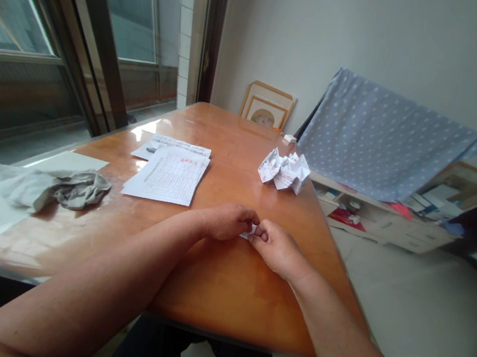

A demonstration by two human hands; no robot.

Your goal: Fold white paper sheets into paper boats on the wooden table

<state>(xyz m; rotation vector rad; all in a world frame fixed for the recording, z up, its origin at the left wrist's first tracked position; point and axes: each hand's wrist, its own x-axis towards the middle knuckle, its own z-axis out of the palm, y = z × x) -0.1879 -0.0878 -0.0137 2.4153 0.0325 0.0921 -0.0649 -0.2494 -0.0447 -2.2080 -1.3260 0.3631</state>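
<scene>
Both my hands rest on the orange wooden table (216, 281), meeting near its middle. My left hand (229, 222) is curled closed, and my right hand (276, 246) is curled closed against it. Between their fingertips they pinch a small white piece of paper (247, 233), mostly hidden by the fingers. Beyond them, apart from my hands, sits a folded white paper shape (284, 171) with red print on it.
Printed sheets (167, 175) and a pen (151, 149) lie at the table's left centre. A grey cloth (50, 188) lies on white paper at the left edge. Windows stand on the left. Right of the table is a dotted blue cloth (379, 138) over shelves, and picture frames (267, 105).
</scene>
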